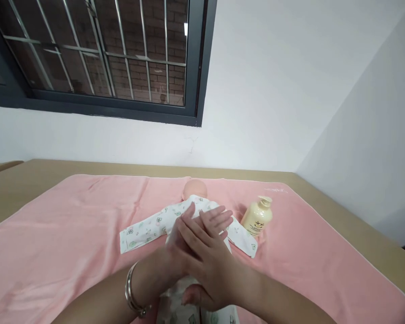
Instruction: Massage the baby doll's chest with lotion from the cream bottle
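Both hands sit pressed together, flat and open, above the baby doll [192, 211]: my right hand [205, 252] lies crossed over my left hand [180, 243], fingers stretched, gripping nothing. On my left wrist I see a metal bangle [132, 294]. Below them the doll lies on its back on a pink towel [70, 238] spread over the tan table [37, 175], its bare head toward the wall and its printed white romper sleeves spread out to either side. Near the doll's sleeve on my right, a cream pump bottle [257, 217] lies tilted on the towel. Behind the table is a barred window [97, 54].
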Available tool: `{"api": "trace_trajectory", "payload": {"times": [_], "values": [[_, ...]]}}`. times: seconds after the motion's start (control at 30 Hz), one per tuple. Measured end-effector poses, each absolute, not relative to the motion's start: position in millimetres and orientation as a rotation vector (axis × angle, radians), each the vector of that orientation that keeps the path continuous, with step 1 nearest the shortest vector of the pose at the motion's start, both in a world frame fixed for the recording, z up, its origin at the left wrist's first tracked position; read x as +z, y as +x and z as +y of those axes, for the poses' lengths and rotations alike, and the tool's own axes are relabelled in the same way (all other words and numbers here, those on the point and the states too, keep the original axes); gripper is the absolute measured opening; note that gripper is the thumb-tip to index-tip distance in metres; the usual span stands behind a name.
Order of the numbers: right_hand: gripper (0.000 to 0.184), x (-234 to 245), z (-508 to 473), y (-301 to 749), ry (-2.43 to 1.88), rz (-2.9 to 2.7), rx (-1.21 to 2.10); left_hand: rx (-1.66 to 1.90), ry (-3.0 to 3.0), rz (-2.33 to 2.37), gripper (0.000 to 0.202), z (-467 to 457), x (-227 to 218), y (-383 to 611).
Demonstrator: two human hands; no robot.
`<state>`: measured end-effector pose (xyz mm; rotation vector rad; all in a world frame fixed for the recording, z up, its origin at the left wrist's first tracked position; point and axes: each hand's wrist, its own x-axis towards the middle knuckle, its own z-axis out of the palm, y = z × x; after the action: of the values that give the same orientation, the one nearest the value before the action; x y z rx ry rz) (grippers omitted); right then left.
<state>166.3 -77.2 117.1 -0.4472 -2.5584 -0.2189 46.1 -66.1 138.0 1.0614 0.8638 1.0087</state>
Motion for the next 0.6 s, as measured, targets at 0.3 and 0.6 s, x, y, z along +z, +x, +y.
{"api": "trace_trajectory", "payload": {"times": [0.3,0.6], "values": [[0.058,125,-39,186,-0.957,-2.175,-0.040,0.749,0.633,0.411,0.065,-84,159,28],[0.068,139,-82,180,-0.940,-2.249,-0.083,0.709,0.537,0.427,0.077,-105,167,24]]}}
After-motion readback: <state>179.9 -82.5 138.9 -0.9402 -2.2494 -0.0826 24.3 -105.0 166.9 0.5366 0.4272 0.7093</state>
